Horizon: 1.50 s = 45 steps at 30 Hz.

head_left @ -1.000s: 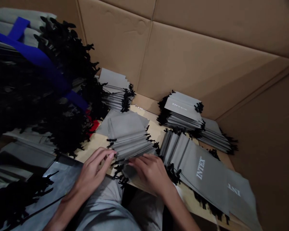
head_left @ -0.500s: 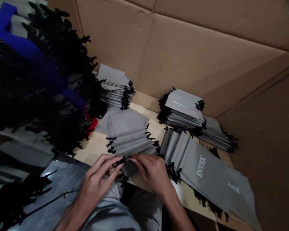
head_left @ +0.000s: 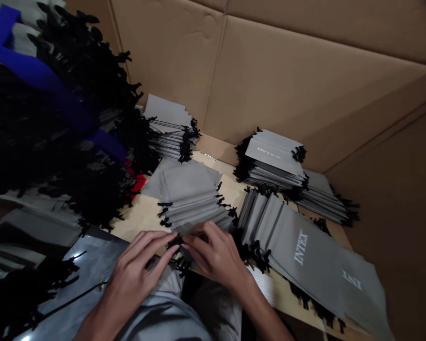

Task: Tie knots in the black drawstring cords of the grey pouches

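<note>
**Writing:** White capitals spell INTEX on the gray drawstring bag (head_left: 300,246) in the fanned row to your right. The bag beyond it (head_left: 358,289) shows only INT, and the top bag of the back stack (head_left: 273,152) carries a fainter INTEX.

**Bags by your hands:** The middle stack (head_left: 188,189) sits just ahead of your hands, its black drawstrings (head_left: 165,208) bunched along the left edge. The loose bag (head_left: 186,253) lies at its near edge, directly under your fingers.

**Left hand:** Your left hand (head_left: 138,265) reaches in from the lower left, its left fingers (head_left: 159,244) close together and narrowly curled on a black drawstring knot (head_left: 173,242) of the loose bag.

**Right hand:** Your right hand (head_left: 216,255) faces it, with its right fingers (head_left: 199,237) bent narrow and pinching the edge of the same bag. Part of the grip is hidden.

**Around you:** The stacks rest on a wooden board (head_left: 138,218) inside cardboard walls (head_left: 270,80). A large heap of bags (head_left: 57,142) with a blue strap (head_left: 31,71) rises to your left, beside a red scrap (head_left: 138,183). A dark shiny sheet (head_left: 81,270) lies beside your gray trousers (head_left: 163,312).
</note>
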{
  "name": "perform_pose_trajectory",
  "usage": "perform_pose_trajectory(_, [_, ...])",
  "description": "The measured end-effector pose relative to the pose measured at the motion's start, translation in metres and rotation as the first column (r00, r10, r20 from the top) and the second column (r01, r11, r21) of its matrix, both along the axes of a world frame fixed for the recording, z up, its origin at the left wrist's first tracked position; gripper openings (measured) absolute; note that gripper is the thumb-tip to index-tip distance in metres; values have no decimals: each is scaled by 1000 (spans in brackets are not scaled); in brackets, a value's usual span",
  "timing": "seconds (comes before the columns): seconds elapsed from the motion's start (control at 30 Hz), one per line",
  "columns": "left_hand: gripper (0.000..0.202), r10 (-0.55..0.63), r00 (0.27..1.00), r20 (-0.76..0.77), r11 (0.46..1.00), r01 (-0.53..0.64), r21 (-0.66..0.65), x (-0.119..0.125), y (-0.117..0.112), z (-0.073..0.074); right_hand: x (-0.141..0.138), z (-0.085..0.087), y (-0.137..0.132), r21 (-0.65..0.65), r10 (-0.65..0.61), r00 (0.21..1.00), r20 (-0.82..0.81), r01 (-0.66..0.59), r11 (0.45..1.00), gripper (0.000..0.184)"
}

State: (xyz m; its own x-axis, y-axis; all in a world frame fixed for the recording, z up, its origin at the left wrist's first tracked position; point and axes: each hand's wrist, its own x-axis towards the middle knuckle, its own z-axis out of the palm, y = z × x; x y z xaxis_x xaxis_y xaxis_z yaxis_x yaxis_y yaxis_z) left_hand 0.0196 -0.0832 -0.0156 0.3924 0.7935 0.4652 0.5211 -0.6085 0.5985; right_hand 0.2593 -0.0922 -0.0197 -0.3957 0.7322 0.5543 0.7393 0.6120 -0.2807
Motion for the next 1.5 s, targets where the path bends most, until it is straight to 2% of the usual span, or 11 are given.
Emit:
perform_pose_trajectory(0.17, [33,25,990,139,992,-7,-127,9,2,-8,1,-1,8,49,115,991,65,-118,992,20])
perform_pose_trajectory(0.33, [24,30,980,195,980,10,-200,16,0,-9,3,-5,13,74,138,984,113,-147,986,17])
perform_pose_trajectory(0.5, [16,50,985,167,975,-12,-220,19,3,4,3,-9,15,146,122,984,131,-141,979,16])
perform_pose_trajectory(0.67, [15,-19,997,75,967,37,-251,21,10,16,2,-17,18,203,189,972,141,-215,955,30])
perform_pose_trajectory(0.77, [16,-45,999,18,952,48,-302,22,12,17,4,-26,19,232,234,958,165,-268,935,30])
perform_pose_trajectory(0.93, [17,-67,997,-25,948,56,-313,24,15,16,5,-37,17,218,277,944,178,-313,924,31])
perform_pose_trajectory(1.03, [16,-75,997,-24,938,62,-341,23,19,15,4,-38,16,200,294,942,165,-323,925,35])
perform_pose_trajectory(1.17, [15,-61,998,-18,895,47,-443,20,22,13,3,-37,16,190,278,949,149,-304,934,34])
perform_pose_trajectory(1.27, [16,-54,999,-4,919,48,-392,19,22,14,4,-38,17,194,235,962,140,-259,946,30])
perform_pose_trajectory(1.4, [17,-112,993,28,950,116,-291,22,22,18,7,-37,16,202,172,977,125,-195,960,16])
perform_pose_trajectory(1.5, [17,-138,990,31,949,141,-282,22,22,19,9,-37,15,206,174,978,117,-195,959,18])
